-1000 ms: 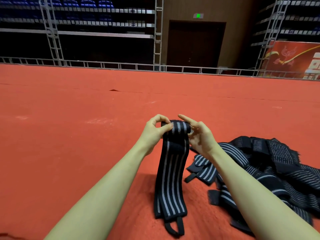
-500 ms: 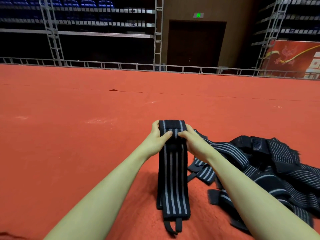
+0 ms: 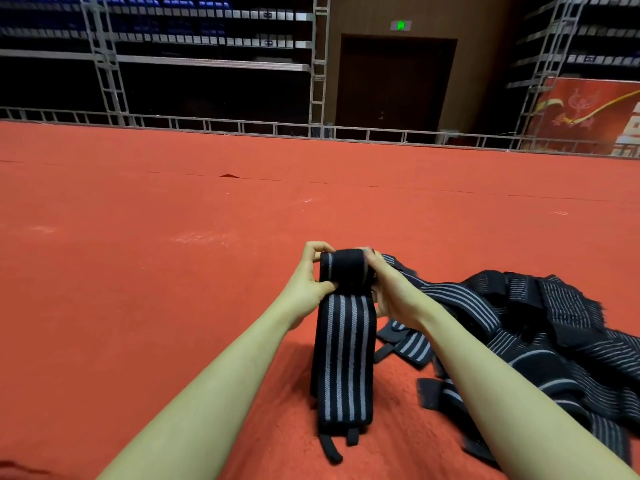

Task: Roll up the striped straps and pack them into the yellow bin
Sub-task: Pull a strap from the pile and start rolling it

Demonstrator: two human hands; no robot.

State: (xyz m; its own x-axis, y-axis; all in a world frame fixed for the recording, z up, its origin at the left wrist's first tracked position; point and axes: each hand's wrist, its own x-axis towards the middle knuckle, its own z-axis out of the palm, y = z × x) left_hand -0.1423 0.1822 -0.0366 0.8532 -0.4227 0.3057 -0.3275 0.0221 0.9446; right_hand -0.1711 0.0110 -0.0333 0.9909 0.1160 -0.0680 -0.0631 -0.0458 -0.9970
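Wide red carpet floor (image 3: 173,289) across most of the view, marked by faint scuffs and a seam line running side to side. Beyond its far edge, a low metal railing (image 3: 242,126), dark tiers of blue seating (image 3: 156,15) behind silver truss posts, a brown wall with a dark doorway (image 3: 394,84) under a small green exit sign (image 3: 400,25). Far right, a red banner (image 3: 595,116) with gold figures.

On the carpet to the right, a loose heap of black striped straps (image 3: 540,344), overlapping and tangled, reaching to the right edge of view and partly hidden behind the right forearm.

In the middle, held up off the heap, one striped strap (image 3: 346,358): top end wound into a short thick roll, the rest hanging straight down as a flat band with pale grey lines, bottom end and thin black loop (image 3: 329,448) touching the carpet.

Left hand (image 3: 306,285) clasped on the left end of the roll, thumb in front, fingers curled over the top. Right hand (image 3: 389,289) gripping the right end, fingers wrapped round it, thumb side toward the camera. Both forearms bare, stretched forward from the lower edge.
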